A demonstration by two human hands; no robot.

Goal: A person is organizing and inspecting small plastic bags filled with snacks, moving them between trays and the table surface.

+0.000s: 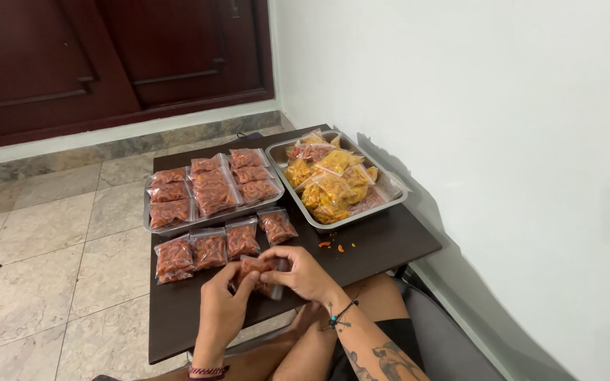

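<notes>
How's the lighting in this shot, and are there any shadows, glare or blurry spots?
Head view: soft, even light and sharp focus; both hands, left hand and right hand, show crisp around the small bag. The metal tray throws a shadow onto the white wall. Mild shine shows on the bags in the flat tray. The wall edge bows slightly from the wide lens.

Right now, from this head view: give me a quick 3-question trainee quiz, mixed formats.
1. True or false: both hands pinch one small bag of red snacks.
2. Which container holds the yellow snack bags? A) deep steel pan B) flat tray
3. How many red bags lie in the row on the dark table, outside the tray?

Key: 1 true; 2 A; 3 four.
The left hand and right hand meet at the bag.
</notes>
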